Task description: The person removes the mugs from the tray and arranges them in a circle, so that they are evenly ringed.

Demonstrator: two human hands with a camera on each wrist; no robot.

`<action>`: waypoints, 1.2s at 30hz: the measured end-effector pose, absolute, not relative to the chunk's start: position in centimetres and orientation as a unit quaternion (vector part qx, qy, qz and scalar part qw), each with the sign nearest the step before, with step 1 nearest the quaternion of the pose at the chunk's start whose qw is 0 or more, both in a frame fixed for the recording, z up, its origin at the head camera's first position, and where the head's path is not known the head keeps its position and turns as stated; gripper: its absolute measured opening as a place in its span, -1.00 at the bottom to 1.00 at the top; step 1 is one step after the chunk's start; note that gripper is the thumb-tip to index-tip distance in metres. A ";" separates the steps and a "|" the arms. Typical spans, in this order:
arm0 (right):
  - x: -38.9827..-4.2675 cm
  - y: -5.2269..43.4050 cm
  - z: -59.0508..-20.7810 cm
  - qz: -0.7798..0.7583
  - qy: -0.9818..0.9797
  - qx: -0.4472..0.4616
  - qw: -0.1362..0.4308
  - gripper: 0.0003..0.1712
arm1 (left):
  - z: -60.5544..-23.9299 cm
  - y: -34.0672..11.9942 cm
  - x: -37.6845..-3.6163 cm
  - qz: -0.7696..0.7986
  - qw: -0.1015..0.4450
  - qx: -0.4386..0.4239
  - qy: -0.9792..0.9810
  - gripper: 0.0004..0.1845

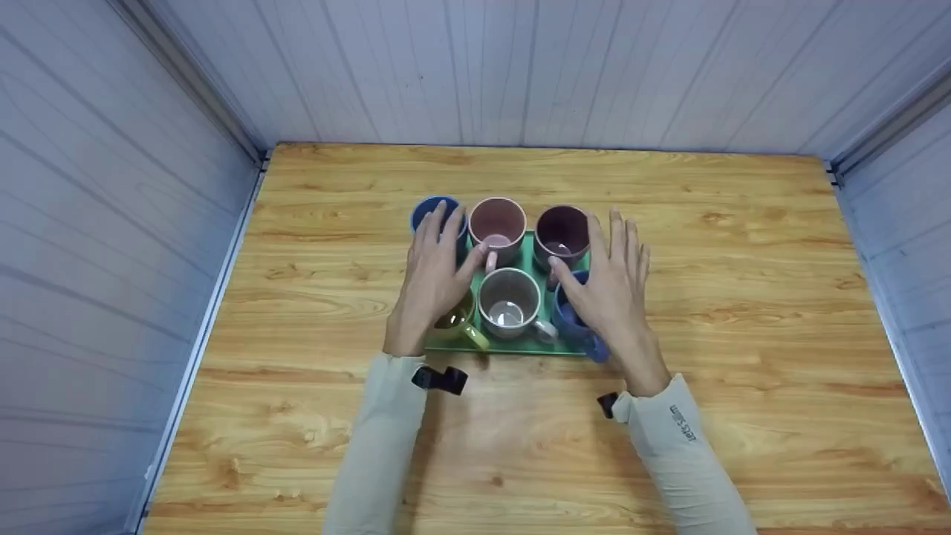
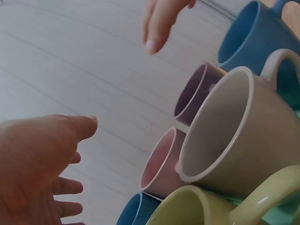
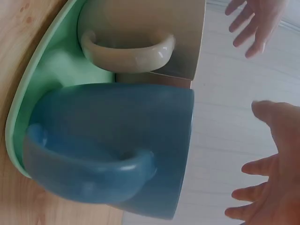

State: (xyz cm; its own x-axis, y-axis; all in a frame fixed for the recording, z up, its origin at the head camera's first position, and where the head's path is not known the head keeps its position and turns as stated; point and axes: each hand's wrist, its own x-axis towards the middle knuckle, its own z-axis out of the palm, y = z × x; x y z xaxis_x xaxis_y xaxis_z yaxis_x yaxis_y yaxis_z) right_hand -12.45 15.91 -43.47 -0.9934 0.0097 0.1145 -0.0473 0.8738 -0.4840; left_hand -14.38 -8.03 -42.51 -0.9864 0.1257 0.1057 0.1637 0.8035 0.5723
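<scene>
My left hand (image 1: 429, 281) hovers with spread fingers over the left side of a green tray (image 1: 526, 343), partly covering a blue mug (image 1: 425, 212) at the back and a yellow-green mug (image 1: 464, 331) at the front. Over the tray's right side is my right hand (image 1: 615, 293), its fingers extended and thumb apart. It overlaps a second blue mug (image 3: 112, 136) and the edge of a dark purple mug (image 1: 559, 234). Between the hands stand a pink mug (image 1: 498, 221) and a greyish-white mug (image 1: 510, 301). Both wrist views show a gap between palm and mugs, with nothing held.
Wood-grain tabletop (image 1: 319, 312) surrounds the tray on every side. Pale panel walls (image 1: 490, 74) rise behind the table and at its left and right. All the mugs stand upright in two close rows, several handles pointing toward the front.
</scene>
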 end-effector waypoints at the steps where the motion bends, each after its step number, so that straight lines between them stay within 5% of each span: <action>1: -12.5 16.0 -43.5 0.264 -0.962 0.015 0.069 -0.11 | -42.4 -8.4 -14.4 -0.323 0.028 -0.074 -0.943 -0.32; 11: -12.5 16.7 -43.4 0.396 -0.902 0.054 0.163 -0.42 | -41.6 -12.2 -14.4 -0.483 0.045 -0.028 -0.874 -0.55; 36: -9.8 19.4 -45.8 0.464 -0.876 0.024 0.127 -0.46 | -50.9 -17.6 -10.7 -0.592 -0.163 0.160 -0.773 -0.59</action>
